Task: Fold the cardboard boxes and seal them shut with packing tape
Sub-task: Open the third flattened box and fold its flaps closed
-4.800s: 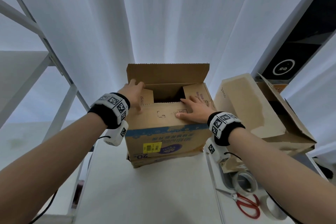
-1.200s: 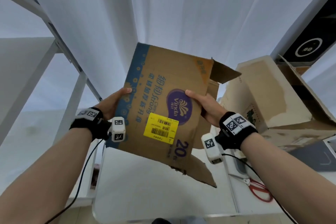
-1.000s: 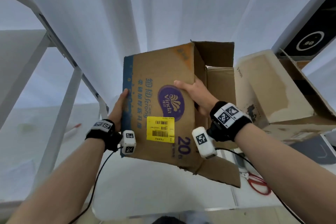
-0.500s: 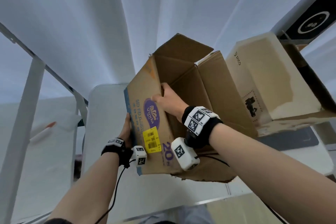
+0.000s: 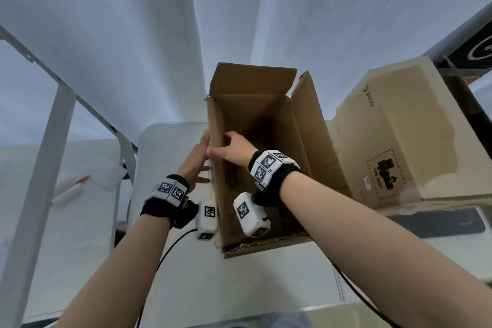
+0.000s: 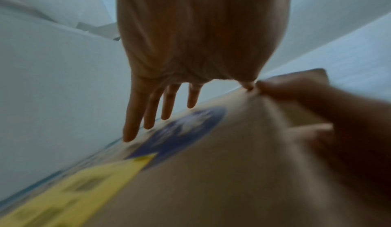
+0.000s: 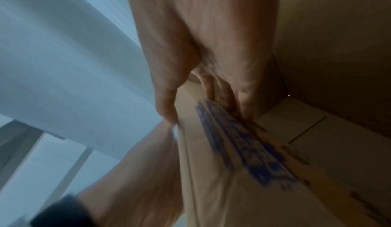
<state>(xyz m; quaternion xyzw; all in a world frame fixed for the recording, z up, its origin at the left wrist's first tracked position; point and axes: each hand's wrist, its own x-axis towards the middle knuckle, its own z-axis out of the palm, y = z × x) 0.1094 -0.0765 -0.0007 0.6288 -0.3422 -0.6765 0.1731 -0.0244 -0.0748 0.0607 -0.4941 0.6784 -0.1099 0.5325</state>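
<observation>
While right hand pinches cardboard box wall, left hand flat, fingers straight vs outside: steady, then fold flaps.

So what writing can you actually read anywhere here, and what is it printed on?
"PICO": on the pale cardboard box to the right.
"UN 3481": in the black stamp on that same box; the small sticker beside it is too small to read.
Purple print and yellow label on the open brown box, seen in the wrist views: too blurred to read.
Black-and-white square codes on the wristbands: patterns, not words.
</observation>
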